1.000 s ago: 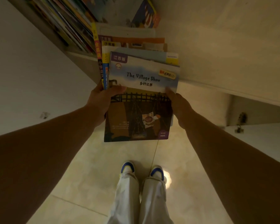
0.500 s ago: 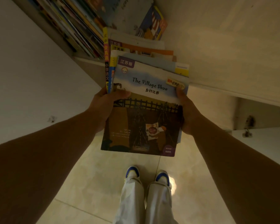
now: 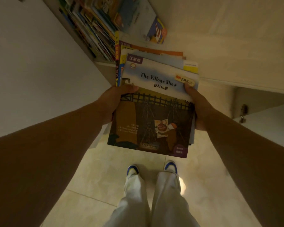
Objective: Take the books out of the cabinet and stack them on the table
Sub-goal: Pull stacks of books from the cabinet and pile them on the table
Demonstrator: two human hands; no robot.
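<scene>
Stack: I see a stack of books [image 3: 152,99] in the middle of the frame, held flat in both hands. The top book says "The Village Show".
Left hand: my left hand [image 3: 111,104] holds the stack's left edge. The thumb lies on the top cover and the other fingers are hidden under the books.
Right hand: my right hand [image 3: 198,105] holds the right edge the same way, thumb on top.
Cabinet: the cabinet [image 3: 103,63] is at the upper left, with more books [image 3: 95,28] leaning inside.
Floor: a pale tiled floor [image 3: 95,177] lies below, with my shoes [image 3: 133,169] at the bottom middle.
</scene>
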